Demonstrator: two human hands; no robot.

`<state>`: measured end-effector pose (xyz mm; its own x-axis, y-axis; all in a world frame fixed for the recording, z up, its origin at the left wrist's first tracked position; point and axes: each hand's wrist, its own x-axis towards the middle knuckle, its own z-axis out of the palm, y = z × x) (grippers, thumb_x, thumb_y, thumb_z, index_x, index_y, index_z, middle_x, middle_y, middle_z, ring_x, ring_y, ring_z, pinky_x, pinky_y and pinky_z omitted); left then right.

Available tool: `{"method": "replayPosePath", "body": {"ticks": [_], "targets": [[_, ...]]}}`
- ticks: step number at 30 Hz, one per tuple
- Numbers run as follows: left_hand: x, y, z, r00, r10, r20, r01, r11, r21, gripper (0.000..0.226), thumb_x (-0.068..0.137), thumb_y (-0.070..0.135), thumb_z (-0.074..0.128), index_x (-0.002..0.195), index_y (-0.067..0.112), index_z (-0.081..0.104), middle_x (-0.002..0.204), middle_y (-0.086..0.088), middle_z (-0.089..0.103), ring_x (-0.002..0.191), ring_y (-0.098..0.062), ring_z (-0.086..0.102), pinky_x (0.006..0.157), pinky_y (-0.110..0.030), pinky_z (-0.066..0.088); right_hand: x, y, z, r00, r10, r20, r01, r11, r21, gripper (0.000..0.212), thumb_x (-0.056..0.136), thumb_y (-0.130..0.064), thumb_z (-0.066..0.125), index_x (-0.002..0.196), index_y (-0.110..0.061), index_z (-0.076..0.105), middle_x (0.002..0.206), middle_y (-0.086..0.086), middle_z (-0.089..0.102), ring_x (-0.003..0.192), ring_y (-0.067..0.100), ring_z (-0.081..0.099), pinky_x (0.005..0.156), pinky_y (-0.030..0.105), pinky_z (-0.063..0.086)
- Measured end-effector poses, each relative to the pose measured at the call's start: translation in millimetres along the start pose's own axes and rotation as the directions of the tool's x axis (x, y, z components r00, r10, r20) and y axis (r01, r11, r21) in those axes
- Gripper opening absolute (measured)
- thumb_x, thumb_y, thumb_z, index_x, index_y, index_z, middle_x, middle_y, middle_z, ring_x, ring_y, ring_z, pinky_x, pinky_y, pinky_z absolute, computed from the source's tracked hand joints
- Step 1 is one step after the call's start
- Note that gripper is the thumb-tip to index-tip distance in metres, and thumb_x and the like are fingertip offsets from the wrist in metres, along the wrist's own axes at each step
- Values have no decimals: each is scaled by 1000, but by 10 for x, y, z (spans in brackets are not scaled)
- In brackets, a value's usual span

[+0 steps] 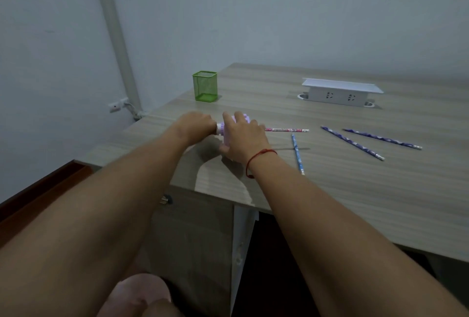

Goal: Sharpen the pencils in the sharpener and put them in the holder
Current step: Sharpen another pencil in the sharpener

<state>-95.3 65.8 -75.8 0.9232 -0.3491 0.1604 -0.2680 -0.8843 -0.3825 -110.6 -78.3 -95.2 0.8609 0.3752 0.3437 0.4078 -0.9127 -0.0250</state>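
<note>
**Both hands on the sharpener, pink pencil in its side**

My right hand (245, 136) lies over the purple sharpener (224, 133), fingers curved across its top and thumb down its near side, so I am gripping the body against the table (330, 189). A red string (258, 155) circles that wrist. My left hand (196, 123) is closed at the sharpener's left end, fingers curled round the pale part that sticks out there. What exactly they hold is hidden behind my knuckles.

The pink pencil (286, 129) runs out flat from the sharpener's right side, its near end hidden behind my right hand. I cannot tell how far it goes in. Neither hand touches its visible length.

Right of the sharpener and nearer to me lies a light-blue pencil (297, 154), close beside my right wrist but apart from it. Farther right of the sharpener lie two dark-purple pencils (352, 142) (383, 138), well away from both hands.

The green mesh holder (205, 86) stands upright beyond the sharpener, slightly to its left, near the table's far-left edge. Beyond the sharpener to the right sits a white socket box (341, 93).
</note>
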Motion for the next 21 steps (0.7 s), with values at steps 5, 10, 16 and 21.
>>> {"method": "replayPosePath", "body": {"ticks": [5, 10, 16, 21], "targets": [[43, -83, -152, 999, 45, -12, -44, 996, 80, 23, 95, 16, 46, 104, 9, 65, 99, -15, 66, 92, -34, 64, 71, -36, 45, -28, 6, -48, 999, -16, 36, 16, 1000, -21, 64, 84, -38, 62, 139, -18, 34, 134, 11, 43, 110, 37, 54, 94, 53, 46], [-30, -131, -341, 986, 3, -169, -17, 996, -82, 30, 98, 23, 43, 105, 5, 67, 100, -23, 66, 92, -38, 64, 73, -37, 47, 9, -34, -87, 998, 24, 61, -23, 999, -25, 60, 86, -32, 61, 139, -18, 36, 137, 9, 42, 118, 38, 50, 96, 53, 44], [-400, -41, -393, 971, 6, -237, -61, 972, -229, 30, 97, 24, 44, 95, 5, 66, 91, -22, 67, 84, -39, 63, 71, -43, 51, 86, -47, -62, 997, 47, 54, -47, 999, -12, 54, 90, -36, 60, 137, -18, 40, 139, 8, 43, 126, 34, 48, 94, 47, 44], [-615, 230, -256, 994, 10, -113, -41, 960, -276, 29, 96, 22, 48, 98, 0, 66, 92, -21, 68, 83, -34, 64, 75, -39, 49, 87, -50, -88, 995, 45, 86, -43, 999, -29, 66, 84, -39, 68, 138, -17, 38, 141, 9, 40, 127, 34, 47, 95, 46, 44]]}}
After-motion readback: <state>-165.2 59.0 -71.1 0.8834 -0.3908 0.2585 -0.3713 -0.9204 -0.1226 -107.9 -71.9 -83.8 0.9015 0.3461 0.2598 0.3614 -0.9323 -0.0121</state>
